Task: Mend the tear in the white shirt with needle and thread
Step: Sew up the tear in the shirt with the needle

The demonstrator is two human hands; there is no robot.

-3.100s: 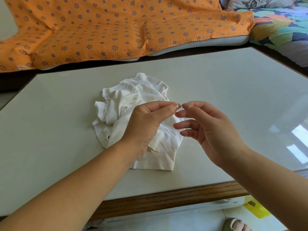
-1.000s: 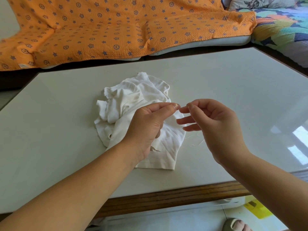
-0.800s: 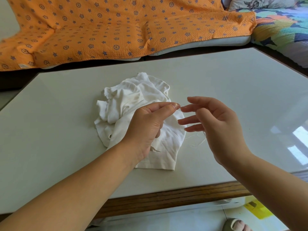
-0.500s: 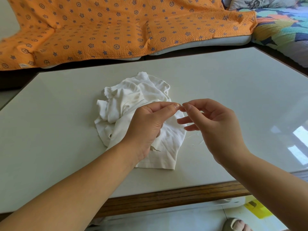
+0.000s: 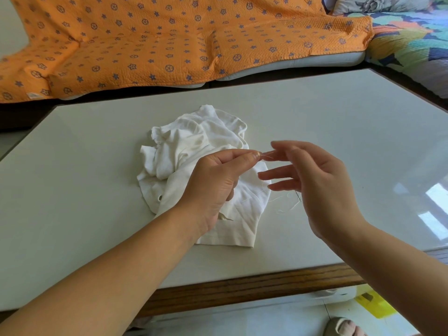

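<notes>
Above white shirt [image 5: 194, 141], left hand [image 5: 213, 180] grip pinching thread [image 5: 288, 209], right hand [image 5: 322, 190] grip wide

Place: a home, likely a living room.
Seating: orange star-print throw [image 5: 169, 40] over cushions at 12 o'clock.
Bedding: patchwork quilt [image 5: 412, 44] at 2 o'clock.
Furniture: white-topped, wood-edged table [image 5: 339, 117].

We see the white shirt [image 5: 206, 151] crumpled on the worktop [image 5: 97, 190], a small hole [image 5: 160, 197] near its left edge; thin thread [image 5: 287, 208] trails beside its right edge.
</notes>
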